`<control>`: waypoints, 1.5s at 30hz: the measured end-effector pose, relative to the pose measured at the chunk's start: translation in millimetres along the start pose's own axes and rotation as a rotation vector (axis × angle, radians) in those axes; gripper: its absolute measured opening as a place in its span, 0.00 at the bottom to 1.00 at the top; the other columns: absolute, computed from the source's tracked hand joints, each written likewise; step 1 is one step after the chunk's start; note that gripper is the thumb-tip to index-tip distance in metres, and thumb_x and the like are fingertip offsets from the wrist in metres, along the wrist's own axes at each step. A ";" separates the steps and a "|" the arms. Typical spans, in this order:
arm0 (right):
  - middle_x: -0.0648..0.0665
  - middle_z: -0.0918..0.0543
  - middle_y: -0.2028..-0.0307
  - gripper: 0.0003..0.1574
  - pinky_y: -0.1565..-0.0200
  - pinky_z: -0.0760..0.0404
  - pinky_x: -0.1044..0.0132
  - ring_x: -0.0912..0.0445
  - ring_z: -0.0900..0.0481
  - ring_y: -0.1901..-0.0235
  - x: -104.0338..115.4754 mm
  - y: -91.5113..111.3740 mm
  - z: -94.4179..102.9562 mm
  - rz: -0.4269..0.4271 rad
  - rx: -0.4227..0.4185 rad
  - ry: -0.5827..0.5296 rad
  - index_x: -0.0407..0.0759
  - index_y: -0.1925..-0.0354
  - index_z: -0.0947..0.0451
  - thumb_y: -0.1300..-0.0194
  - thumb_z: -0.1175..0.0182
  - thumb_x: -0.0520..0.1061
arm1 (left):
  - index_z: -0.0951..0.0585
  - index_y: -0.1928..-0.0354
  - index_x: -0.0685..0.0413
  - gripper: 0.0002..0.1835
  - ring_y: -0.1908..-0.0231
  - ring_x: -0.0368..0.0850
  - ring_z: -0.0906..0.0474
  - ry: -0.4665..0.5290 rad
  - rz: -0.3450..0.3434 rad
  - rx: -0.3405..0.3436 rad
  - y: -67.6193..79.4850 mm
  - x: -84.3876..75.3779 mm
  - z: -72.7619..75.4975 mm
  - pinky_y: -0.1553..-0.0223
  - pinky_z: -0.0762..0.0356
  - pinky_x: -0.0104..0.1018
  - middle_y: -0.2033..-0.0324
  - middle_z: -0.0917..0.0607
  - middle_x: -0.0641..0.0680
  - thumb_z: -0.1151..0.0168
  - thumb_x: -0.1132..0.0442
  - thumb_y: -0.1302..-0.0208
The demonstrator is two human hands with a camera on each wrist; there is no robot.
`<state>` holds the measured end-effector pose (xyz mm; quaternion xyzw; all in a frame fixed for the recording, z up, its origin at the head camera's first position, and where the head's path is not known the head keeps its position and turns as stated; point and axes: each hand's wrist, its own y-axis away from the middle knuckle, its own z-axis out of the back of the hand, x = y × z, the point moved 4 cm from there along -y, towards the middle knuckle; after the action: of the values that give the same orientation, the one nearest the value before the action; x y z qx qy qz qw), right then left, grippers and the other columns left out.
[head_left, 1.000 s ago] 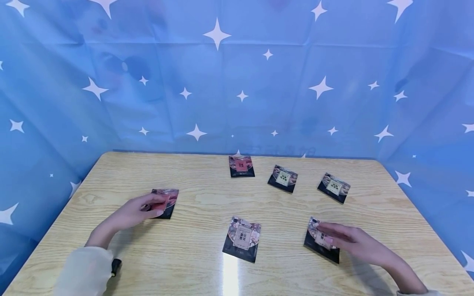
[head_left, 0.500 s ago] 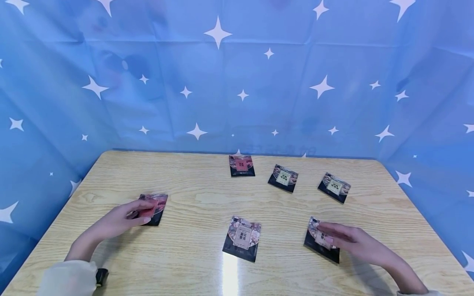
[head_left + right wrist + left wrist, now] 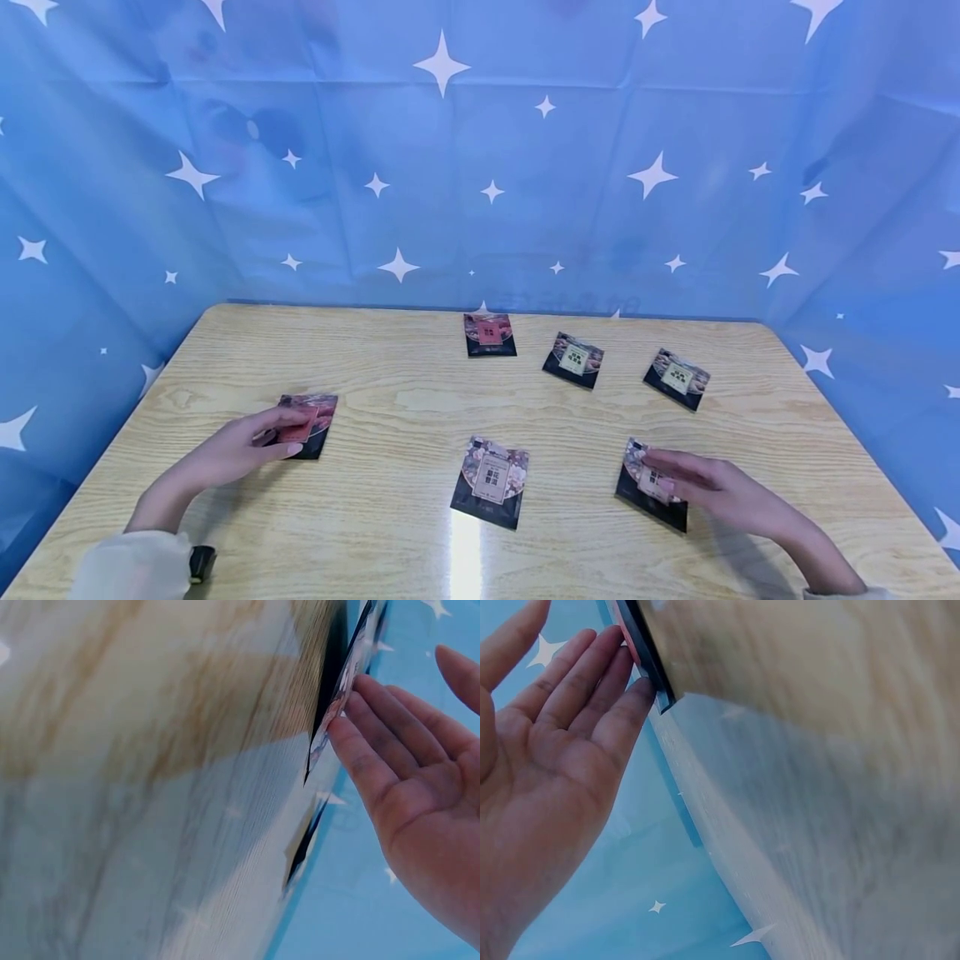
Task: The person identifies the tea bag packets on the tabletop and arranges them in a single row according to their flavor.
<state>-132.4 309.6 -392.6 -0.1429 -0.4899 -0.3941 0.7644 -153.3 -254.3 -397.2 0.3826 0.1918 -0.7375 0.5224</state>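
My left hand lies over a dark red-labelled tea sachet at the left of the table, its fairly straight fingertips touching the top. From the side, the left wrist view has those fingertips against the sachet. Over to the right, my right hand rests its extended fingers on a pink-labelled tea sachet, covering part of the label. The right wrist view catches its fingertips along the face of that sachet. Another pink-labelled tea sachet lies flat between the two hands.
Along the back lie a red-labelled sachet and two green-labelled ones, one sachet left of the other sachet. The wooden table meets a blue star-patterned cloth behind. A black band sits by the left sleeve.
The left hand and the red-labelled sachet under it have slid left and nearer to me, mostly in the first half second. The right hand and the other sachets stay put.
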 end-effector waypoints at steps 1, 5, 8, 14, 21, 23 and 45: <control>0.18 0.39 0.41 0.27 0.53 0.27 0.76 0.75 0.36 0.45 0.0 0.2 0.1 -0.004 -0.001 0.000 0.23 0.35 0.45 0.26 0.58 0.38 | 0.30 0.39 0.59 0.26 0.43 0.65 0.34 0.001 -0.001 0.002 -0.2 0.1 0.1 0.51 0.31 0.57 0.43 0.28 0.67 0.42 0.54 0.35; 0.18 0.39 0.41 0.28 0.53 0.27 0.76 0.75 0.36 0.45 1.0 0.3 -0.3 -0.002 0.000 -0.004 0.23 0.35 0.45 0.26 0.58 0.39 | 0.30 0.39 0.59 0.26 0.42 0.66 0.34 0.010 -0.007 0.007 -0.9 0.6 0.3 0.50 0.31 0.57 0.43 0.29 0.67 0.42 0.54 0.35; 0.17 0.40 0.42 0.27 0.53 0.27 0.76 0.75 0.36 0.45 2.1 0.1 -1.0 0.011 0.002 -0.011 0.23 0.35 0.45 0.26 0.58 0.38 | 0.30 0.39 0.59 0.26 0.42 0.66 0.35 0.017 -0.012 0.006 -1.4 0.5 0.3 0.50 0.31 0.57 0.43 0.29 0.68 0.42 0.54 0.35; 0.18 0.39 0.43 0.27 0.52 0.28 0.76 0.74 0.36 0.44 2.3 -0.3 -1.1 0.047 -0.004 0.015 0.22 0.36 0.45 0.26 0.58 0.37 | 0.30 0.39 0.58 0.25 0.42 0.66 0.35 0.021 -0.018 -0.016 -1.2 -0.3 1.5 0.50 0.32 0.58 0.42 0.30 0.67 0.42 0.55 0.34; 0.20 0.36 0.42 0.26 0.52 0.27 0.76 0.73 0.36 0.43 1.7 -0.4 0.0 0.059 -0.008 0.035 0.23 0.36 0.44 0.27 0.58 0.36 | 0.28 0.41 0.54 0.22 0.42 0.65 0.35 0.025 -0.015 -0.086 2.1 -1.7 8.4 0.51 0.30 0.59 0.41 0.30 0.63 0.44 0.55 0.33; 0.19 0.37 0.42 0.26 0.52 0.27 0.75 0.74 0.36 0.43 1.3 0.2 0.3 0.055 -0.002 0.023 0.22 0.36 0.44 0.27 0.59 0.35 | 0.28 0.41 0.55 0.22 0.42 0.65 0.35 0.021 -0.004 -0.084 2.1 -2.5 8.9 0.52 0.29 0.58 0.42 0.29 0.63 0.43 0.55 0.33; 0.23 0.34 0.42 0.26 0.54 0.26 0.74 0.73 0.34 0.46 13.9 -4.5 6.3 0.016 -0.011 0.082 0.22 0.36 0.43 0.26 0.59 0.38 | 0.32 0.38 0.64 0.27 0.41 0.71 0.40 0.054 0.077 0.024 1.9 4.3 4.3 0.52 0.30 0.59 0.41 0.32 0.71 0.43 0.56 0.34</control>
<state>-136.9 304.1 -378.4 -0.1346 -0.4548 -0.3963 0.7861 -153.8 -260.7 -397.5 0.4157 0.1821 -0.7086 0.5403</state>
